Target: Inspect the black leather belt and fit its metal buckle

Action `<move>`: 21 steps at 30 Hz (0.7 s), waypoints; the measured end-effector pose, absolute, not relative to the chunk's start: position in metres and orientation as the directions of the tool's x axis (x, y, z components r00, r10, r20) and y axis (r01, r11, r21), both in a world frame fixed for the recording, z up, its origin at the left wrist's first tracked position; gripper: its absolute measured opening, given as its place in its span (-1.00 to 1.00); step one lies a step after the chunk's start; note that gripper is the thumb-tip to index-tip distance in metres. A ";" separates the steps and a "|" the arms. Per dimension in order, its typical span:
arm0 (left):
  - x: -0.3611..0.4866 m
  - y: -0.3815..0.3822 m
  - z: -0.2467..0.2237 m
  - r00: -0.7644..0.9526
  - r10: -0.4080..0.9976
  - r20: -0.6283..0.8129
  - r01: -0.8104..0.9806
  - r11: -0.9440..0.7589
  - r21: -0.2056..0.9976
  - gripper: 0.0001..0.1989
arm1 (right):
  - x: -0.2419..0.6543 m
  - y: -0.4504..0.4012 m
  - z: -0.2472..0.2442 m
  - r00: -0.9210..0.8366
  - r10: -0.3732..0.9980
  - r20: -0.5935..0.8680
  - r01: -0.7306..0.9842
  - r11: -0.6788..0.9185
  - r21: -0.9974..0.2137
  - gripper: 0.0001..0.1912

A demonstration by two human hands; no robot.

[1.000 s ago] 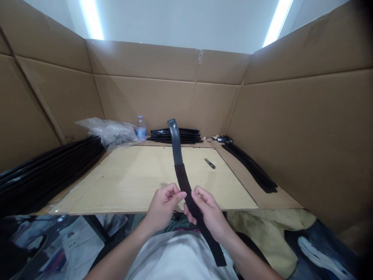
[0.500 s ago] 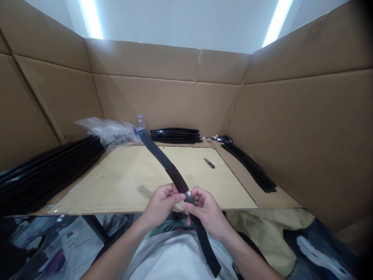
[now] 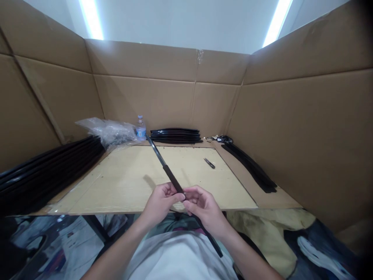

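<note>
A long curved black strip (image 3: 172, 178) with a dark brown sleeve round its middle slants over the table's front edge, its narrow side turned up. My left hand (image 3: 162, 203) pinches it at the sleeve's lower end. Close beside it, my right hand (image 3: 204, 208) has its fingers closed on the strip just below the sleeve. The strip's far end points toward the water bottle (image 3: 141, 129); its near end hangs over my lap. Small snips (image 3: 209, 163) lie on the pale board (image 3: 122, 179).
Dark strips are stacked at the left (image 3: 49, 171), at the back (image 3: 175, 135) and at the right (image 3: 249, 166). A clear plastic bag (image 3: 112, 132) lies at the back left, and a small black tangle (image 3: 223, 139) at the back right. Cardboard walls (image 3: 163, 97) surround the table.
The strip has been turned about its length, from its broad face to its narrow side. Its far end has shifted slightly right and down, uncovering the bottle. Both hands remain nearly in place.
</note>
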State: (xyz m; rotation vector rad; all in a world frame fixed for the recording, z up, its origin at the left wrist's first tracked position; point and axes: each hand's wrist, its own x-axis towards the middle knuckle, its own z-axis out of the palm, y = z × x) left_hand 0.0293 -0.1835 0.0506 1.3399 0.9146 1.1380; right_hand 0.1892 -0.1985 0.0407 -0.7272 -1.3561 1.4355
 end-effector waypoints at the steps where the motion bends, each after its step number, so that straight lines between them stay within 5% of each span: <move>1: 0.029 -0.184 0.051 0.255 0.959 0.123 -0.103 -0.099 0.990 -0.75 | 0.189 -0.198 0.041 -0.335 0.925 0.179 -0.237 0.102 -0.966 -0.62; 13: 0.023 -0.184 0.053 0.339 0.937 0.083 -0.117 -0.045 0.992 -0.66 | 0.188 -0.205 0.043 -0.442 0.890 0.110 -0.208 0.017 -0.978 -0.63; 21: 0.024 -0.180 0.049 0.189 0.976 0.112 -0.085 -0.098 0.992 -0.66 | 0.189 -0.202 0.047 -0.397 0.905 0.154 -0.331 0.016 -0.944 -0.76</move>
